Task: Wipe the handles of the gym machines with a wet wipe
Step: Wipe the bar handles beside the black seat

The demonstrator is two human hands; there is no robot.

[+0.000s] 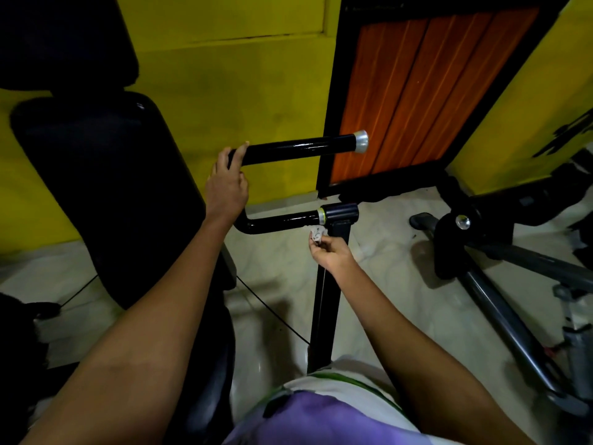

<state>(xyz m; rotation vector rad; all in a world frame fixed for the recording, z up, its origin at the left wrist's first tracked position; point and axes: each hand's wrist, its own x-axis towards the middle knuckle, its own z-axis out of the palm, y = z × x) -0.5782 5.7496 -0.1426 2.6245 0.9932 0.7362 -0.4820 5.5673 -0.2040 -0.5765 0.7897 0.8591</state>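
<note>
Wipe (317,234) pinched in right hand (330,252), seemingly touching lower handle (282,220).

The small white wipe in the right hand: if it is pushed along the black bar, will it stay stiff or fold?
The wipe looks crumpled and bunched in the right hand pinch, so it is probably floppy and would fold against the lower bar. It seems very light. The bar's glossy surface suggests it may slide easily.
</note>
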